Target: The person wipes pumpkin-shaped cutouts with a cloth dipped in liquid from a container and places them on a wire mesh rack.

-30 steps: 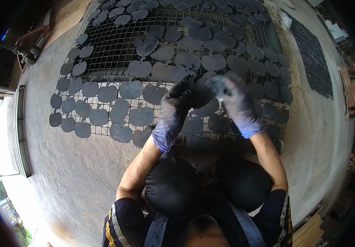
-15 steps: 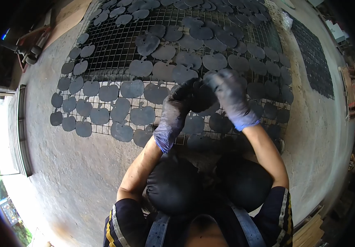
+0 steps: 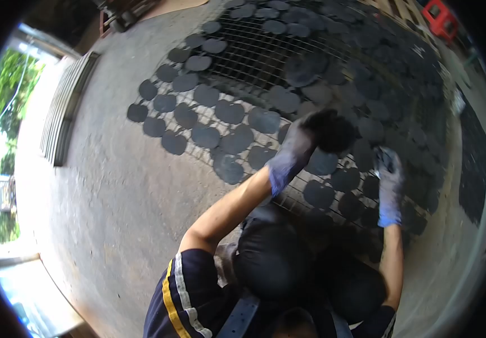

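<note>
My left hand [image 3: 305, 135], in a dark-stained purple glove, is closed on dark pumpkin-shaped plates [image 3: 337, 135] held above the wire mesh rack [image 3: 296, 194]. How many plates are in that hand cannot be told. Farther right, my gloved right hand [image 3: 390, 174] is low over the rack, its fingers bent together. Whatever may be between them is too dark and blurred to make out. Flat pumpkin-shaped pieces lie in rows near both hands, including one dark piece [image 3: 319, 194] below the left hand and another [image 3: 345, 179] between the hands.
Many more pieces cover the rack, including a row at its left edge [image 3: 173, 142]. Concrete floor [image 3: 113, 186] stretches to the left, with corrugated sheets [image 3: 68, 107] by the opening. A red plastic stool [image 3: 441, 22] stands at the far right. A dark mat [image 3: 472, 163] lies right of the rack.
My view has turned, tilting the rack in the picture. My hands were together at a dark plate; now they are apart, the left still holding plates and the right lower and farther right.
</note>
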{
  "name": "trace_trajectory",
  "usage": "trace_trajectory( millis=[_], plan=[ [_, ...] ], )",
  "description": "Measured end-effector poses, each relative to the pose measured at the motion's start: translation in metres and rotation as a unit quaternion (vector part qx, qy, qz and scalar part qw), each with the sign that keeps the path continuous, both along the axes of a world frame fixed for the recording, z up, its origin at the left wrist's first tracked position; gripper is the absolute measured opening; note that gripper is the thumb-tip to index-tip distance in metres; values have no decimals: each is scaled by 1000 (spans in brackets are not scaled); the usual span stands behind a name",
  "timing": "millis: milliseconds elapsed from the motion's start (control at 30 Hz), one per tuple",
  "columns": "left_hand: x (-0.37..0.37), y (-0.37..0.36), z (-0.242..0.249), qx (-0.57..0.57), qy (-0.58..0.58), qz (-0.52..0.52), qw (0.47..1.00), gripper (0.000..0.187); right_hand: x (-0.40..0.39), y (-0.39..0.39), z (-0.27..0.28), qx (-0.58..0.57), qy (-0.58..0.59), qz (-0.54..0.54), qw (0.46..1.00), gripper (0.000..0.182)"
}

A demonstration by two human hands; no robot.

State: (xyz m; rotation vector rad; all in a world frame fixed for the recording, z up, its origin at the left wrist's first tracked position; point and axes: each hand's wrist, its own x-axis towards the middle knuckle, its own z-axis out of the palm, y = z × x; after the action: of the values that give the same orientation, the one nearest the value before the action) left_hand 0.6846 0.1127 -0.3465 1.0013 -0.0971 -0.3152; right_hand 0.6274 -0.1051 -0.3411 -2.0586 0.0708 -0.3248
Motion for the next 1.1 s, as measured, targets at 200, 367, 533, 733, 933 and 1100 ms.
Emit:
trace_trajectory(
  millis=[200, 367, 533, 733, 933, 1100],
  plan=[
    [121, 44, -22, 284, -128, 152, 938, 32, -2, 1, -2, 69, 46, 16, 996, 22],
    [172, 161, -26, 766, -155, 295, 550, 41, -6, -3, 1, -49, 26, 8, 998, 21],
    [165, 225, -26, 832, 47, 260, 489, 73, -2, 1, -9, -77, 18, 2, 997, 18],
    [168, 224, -9, 799, 26, 322, 507, 43, -1, 5, -1, -143, 16, 3, 990, 15],
    [129, 172, -17, 106, -36, 201, 973, 22, -7, 12, 5, 74, 111, -5, 991, 27],
    [27, 50, 0, -122, 116, -32, 985, 25, 0, 35, 19, -17, 13, 43, 999, 26]
  ],
)
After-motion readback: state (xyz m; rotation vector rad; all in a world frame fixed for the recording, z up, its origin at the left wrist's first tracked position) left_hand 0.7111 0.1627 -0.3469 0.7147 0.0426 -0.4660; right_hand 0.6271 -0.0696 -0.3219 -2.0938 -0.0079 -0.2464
